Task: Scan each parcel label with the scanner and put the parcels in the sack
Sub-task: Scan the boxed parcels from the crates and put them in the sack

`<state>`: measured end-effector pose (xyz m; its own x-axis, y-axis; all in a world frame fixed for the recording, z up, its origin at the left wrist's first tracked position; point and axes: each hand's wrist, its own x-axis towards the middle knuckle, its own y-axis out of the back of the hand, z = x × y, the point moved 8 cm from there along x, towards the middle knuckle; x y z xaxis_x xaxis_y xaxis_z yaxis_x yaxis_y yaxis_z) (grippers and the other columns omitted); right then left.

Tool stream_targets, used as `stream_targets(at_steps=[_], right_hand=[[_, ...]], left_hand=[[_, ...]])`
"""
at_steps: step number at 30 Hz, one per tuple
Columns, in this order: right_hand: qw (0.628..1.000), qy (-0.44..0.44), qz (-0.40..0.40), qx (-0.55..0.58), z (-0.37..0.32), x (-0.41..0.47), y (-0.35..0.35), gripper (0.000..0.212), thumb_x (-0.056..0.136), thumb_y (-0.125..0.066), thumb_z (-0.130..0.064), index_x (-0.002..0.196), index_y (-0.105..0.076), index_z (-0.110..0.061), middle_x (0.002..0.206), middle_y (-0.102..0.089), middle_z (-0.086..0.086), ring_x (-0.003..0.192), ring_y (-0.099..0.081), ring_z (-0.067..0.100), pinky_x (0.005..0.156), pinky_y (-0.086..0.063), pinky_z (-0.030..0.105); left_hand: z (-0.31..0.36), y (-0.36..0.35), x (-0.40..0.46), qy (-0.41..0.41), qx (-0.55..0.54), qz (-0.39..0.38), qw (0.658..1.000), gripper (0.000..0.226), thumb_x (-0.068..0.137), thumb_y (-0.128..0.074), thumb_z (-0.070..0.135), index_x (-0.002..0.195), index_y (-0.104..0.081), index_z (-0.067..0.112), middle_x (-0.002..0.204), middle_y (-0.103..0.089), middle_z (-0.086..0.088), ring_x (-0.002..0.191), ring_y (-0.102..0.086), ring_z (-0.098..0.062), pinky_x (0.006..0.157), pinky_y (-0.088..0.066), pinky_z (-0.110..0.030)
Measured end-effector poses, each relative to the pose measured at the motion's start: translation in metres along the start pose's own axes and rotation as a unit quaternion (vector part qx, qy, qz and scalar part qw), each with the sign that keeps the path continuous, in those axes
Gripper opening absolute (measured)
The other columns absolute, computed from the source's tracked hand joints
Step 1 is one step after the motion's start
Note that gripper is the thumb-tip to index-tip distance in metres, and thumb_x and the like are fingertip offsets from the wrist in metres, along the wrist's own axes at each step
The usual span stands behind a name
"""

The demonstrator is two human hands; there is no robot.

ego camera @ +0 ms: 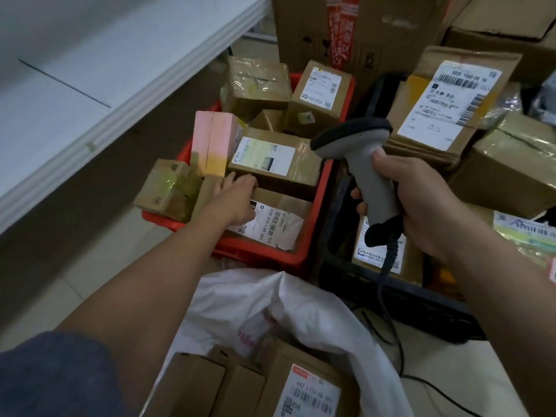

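Pale tiled floor (99,266) fills the lower left, with the edge of a white table (75,94) running diagonally above it and large cardboard cartons (376,28) stacked at the back. On the floor sits a red plastic crate (316,224) packed with small brown parcels, and just to its right a black crate (391,293) holds more, topped by a kraft envelope with a big white barcode label (448,103).

Nearest the viewer, a white sack (316,308) gapes open. Several brown boxes already lie inside it, one showing a printed label (310,395), so some parcels look finished. Both crates remain well filled, which suggests most of the work is still ahead.

Reaching into the red crate, the left hand (237,197) lies palm down on a flat parcel with a barcode label (276,221) at the crate's near side. Its fingers curl over that parcel's far edge, beside a pink box (213,142) standing upright and below a second labelled box (270,158). It seems to be taking hold of the parcel, though nothing is lifted yet.

Held up over the gap between the crates, the right hand (418,200) is wrapped tightly around the grey handle of the scanner (367,164). Its dark head points left toward the red crate, and its coiled cable hangs down to the floor
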<state>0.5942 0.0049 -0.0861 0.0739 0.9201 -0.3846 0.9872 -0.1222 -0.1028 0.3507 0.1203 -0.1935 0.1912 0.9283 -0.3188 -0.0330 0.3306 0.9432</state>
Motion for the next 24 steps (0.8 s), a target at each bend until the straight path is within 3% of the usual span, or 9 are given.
stream_targets(at_steps=[1,4,7,13,15,18,21,24], right_hand=[[1.0,0.001,0.001,0.001,0.001,0.0,0.0,0.029,0.103,-0.044,-0.034,0.1,-0.062,-0.011,0.076,-0.06,0.009,0.058,-0.057,0.017,0.06,-0.051,0.032],[1.0,-0.001,0.003,0.02,0.002,0.001,0.001,0.029,0.103,-0.045,-0.034,0.1,-0.062,-0.011,0.074,-0.061,0.008,0.06,-0.057,0.018,0.062,-0.05,0.033],[0.999,-0.004,0.007,0.039,0.002,0.0,0.004,0.028,0.104,-0.045,-0.033,0.1,-0.061,-0.011,0.073,-0.061,0.007,0.061,-0.058,0.018,0.062,-0.051,0.033],[0.998,-0.015,0.01,0.058,0.007,0.001,0.011,0.027,0.103,-0.046,-0.033,0.106,-0.059,-0.01,0.089,-0.061,0.009,0.071,-0.06,0.018,0.062,-0.053,0.03],[0.998,-0.016,0.012,0.054,0.008,0.002,0.011,0.026,0.104,-0.045,-0.033,0.106,-0.059,-0.011,0.091,-0.061,0.009,0.072,-0.06,0.018,0.063,-0.052,0.031],[0.999,-0.01,0.005,0.049,0.007,0.003,0.009,0.026,0.104,-0.045,-0.033,0.106,-0.059,-0.011,0.094,-0.062,0.011,0.071,-0.059,0.019,0.064,-0.051,0.033],[0.999,-0.005,0.001,0.043,0.006,0.002,0.005,0.025,0.104,-0.045,-0.033,0.103,-0.059,-0.012,0.086,-0.061,0.009,0.068,-0.059,0.017,0.064,-0.052,0.031],[0.999,0.001,0.0,0.033,0.005,0.002,0.002,0.027,0.104,-0.045,-0.033,0.103,-0.06,-0.01,0.081,-0.06,0.007,0.065,-0.059,0.016,0.061,-0.052,0.03]], left_hand=[[0.001,0.004,0.0,-0.001,0.001,-0.005,1.0,0.048,0.082,-0.061,0.01,0.125,-0.043,0.02,0.148,-0.038,-0.005,0.147,-0.012,-0.029,0.119,-0.011,-0.049],[0.009,0.009,-0.003,-0.006,0.018,-0.043,0.999,0.06,0.081,-0.063,0.008,0.134,-0.036,0.016,0.131,-0.049,-0.011,0.135,-0.035,-0.031,0.116,-0.022,-0.046],[0.014,0.012,-0.005,-0.009,0.068,-0.048,0.996,0.054,0.082,-0.064,0.011,0.128,-0.036,0.018,0.104,-0.052,0.0,0.112,-0.052,-0.025,0.105,-0.033,-0.042],[0.007,0.008,-0.01,-0.028,0.08,-0.081,0.993,0.065,0.076,-0.073,0.023,0.135,-0.048,0.032,0.128,-0.053,0.001,0.121,-0.046,-0.023,0.106,-0.037,-0.048],[0.006,0.009,-0.012,-0.027,0.047,-0.085,0.995,0.058,0.08,-0.073,0.026,0.134,-0.053,0.029,0.127,-0.053,0.001,0.121,-0.046,-0.022,0.106,-0.037,-0.045],[0.006,0.008,-0.016,-0.019,-0.021,-0.101,0.995,0.041,0.08,-0.077,0.028,0.117,-0.06,0.024,0.117,-0.059,0.0,0.108,-0.053,-0.02,0.094,-0.047,-0.038],[0.007,0.0,-0.023,-0.023,-0.036,-0.14,0.989,0.026,0.08,-0.077,0.025,0.092,-0.055,0.024,0.108,-0.059,0.0,0.101,-0.055,-0.019,0.084,-0.047,-0.034],[0.01,-0.006,-0.03,-0.037,-0.043,-0.169,0.984,0.025,0.081,-0.075,0.022,0.087,-0.051,0.022,0.103,-0.059,0.0,0.098,-0.055,-0.021,0.08,-0.046,-0.034]])
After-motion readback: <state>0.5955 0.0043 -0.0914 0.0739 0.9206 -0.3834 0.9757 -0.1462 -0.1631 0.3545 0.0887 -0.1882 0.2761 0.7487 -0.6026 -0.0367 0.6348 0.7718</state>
